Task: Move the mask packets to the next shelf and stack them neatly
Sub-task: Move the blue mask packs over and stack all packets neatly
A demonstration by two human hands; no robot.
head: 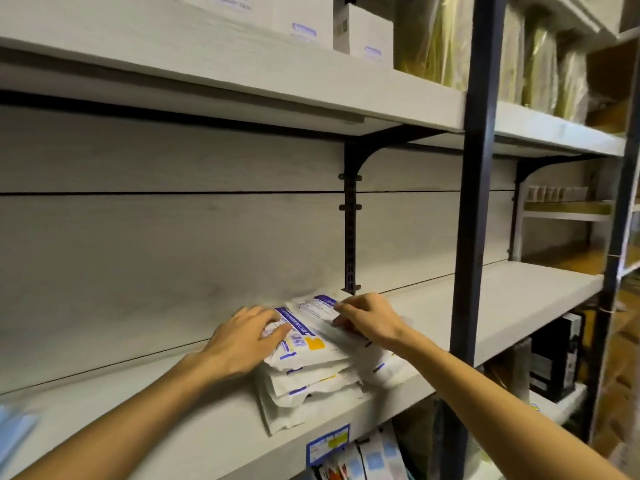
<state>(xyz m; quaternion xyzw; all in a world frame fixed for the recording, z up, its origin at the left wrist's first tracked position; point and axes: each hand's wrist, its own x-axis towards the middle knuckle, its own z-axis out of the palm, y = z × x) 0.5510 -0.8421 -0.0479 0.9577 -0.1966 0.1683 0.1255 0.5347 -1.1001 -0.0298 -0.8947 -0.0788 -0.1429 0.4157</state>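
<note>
On the pale wooden shelf point(145, 420) at chest height, a loose stack of white mask packets point(311, 372) lies near the front edge, just left of the dark metal upright point(476, 202). The packets carry blue bands of print, a barcode and a yellow patch, and the lower ones stick out unevenly toward the front, one corner hanging past the shelf lip. The left hand point(242, 341) lies palm down on the left end of the top packet, its fingers point(272, 329) curled over the packet's edge and holding it. The right hand point(369, 318) reaches in from the right, its fingers point(343, 308) pinched together on the far edge of another packet that sits at the back right of the stack. Both forearms are bare and stretch up from the bottom of the view.

Behind the stack, a black slotted bracket rail point(350, 237) runs up the pale back panel point(156, 220). The shelf above point(242, 74) holds white boxes point(304, 15) with blue labels, and beside them stand yellowish wrapped bundles point(446, 39). A blue and yellow price tag point(327, 445) is fixed to the front of the shelf, with more packaged goods hanging just below it. To the right, past the upright, the next shelf point(526, 289) continues at the same height.
</note>
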